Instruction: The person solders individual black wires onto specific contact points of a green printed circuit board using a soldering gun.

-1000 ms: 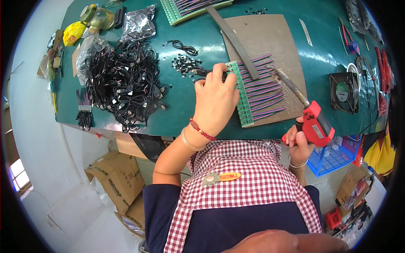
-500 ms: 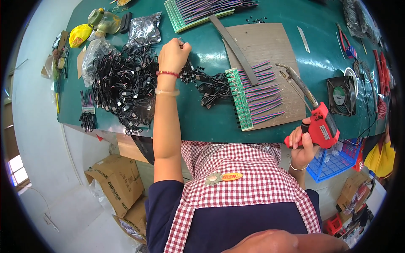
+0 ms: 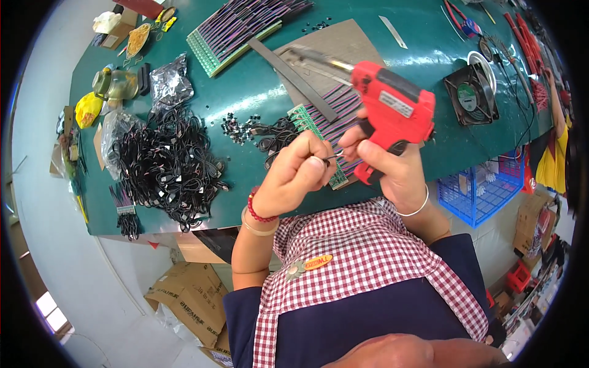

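Note:
My right hand [image 3: 402, 175] is closed round the handle of a red soldering gun [image 3: 399, 101], its metal tip pointing to the far left. Close beside it, my left hand [image 3: 297, 172] pinches a small dark part [image 3: 330, 157], mostly covered by the fingers. The right thumb and fingertips come very near this part; whether they touch it I cannot tell. Under and behind the hands lies a row of green circuit boards [image 3: 304, 119] with purple and black wires, partly hidden. A grey metal bar [image 3: 294, 80] rests across the wires and a brown board [image 3: 362, 43].
Black cables [image 3: 165, 165] are heaped on the left of the green table, with loose small black parts [image 3: 239, 129] beside them. More wired boards [image 3: 208, 55] lie at the back. A black fan [image 3: 469, 95] stands right; a blue crate [image 3: 481, 190] is below.
My left hand has come back from beside the cable heap to the middle, now pinching a small part. My right hand has raised the soldering gun and moved it left. The view has shifted.

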The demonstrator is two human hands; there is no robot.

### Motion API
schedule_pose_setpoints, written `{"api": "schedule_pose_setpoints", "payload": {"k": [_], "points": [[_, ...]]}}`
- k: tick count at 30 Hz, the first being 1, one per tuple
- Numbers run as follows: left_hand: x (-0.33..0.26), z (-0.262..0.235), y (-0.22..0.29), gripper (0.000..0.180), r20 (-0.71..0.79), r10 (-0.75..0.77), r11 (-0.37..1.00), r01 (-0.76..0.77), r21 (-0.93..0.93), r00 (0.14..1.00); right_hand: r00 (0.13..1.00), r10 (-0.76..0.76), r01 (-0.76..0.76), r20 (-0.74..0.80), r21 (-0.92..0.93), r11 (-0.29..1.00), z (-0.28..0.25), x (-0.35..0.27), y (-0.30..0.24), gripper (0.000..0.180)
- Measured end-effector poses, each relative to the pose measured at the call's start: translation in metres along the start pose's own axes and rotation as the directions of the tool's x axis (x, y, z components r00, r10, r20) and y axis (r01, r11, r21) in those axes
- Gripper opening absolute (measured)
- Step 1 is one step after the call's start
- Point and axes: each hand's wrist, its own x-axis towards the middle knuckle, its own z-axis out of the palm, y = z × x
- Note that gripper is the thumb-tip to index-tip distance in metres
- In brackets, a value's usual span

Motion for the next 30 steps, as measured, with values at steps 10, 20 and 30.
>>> {"api": "schedule_pose_setpoints", "payload": {"k": [10,20,30], "points": [[0.0,0.017,-0.009,0.02,-0.316,0.134,0.852,0.053,0.521,0.939,0.994,0.038,-0.01,0.107,-0.258,0.966,-0.003,-0.007,0.004,0.022],[-0.001,0.042,-0.022,0.007,-0.419,0.239,0.79,0.075,0.608,0.876,0.984,-0.17,0.17,0.045,-0.496,0.851,-0.001,0.003,0.023,0.024],[-0.002,0.038,-0.037,0.008,-0.499,0.165,0.876,0.106,0.471,0.851,0.995,-0.072,0.089,0.064,-0.333,0.939,-0.006,0.001,0.028,0.042]]}}
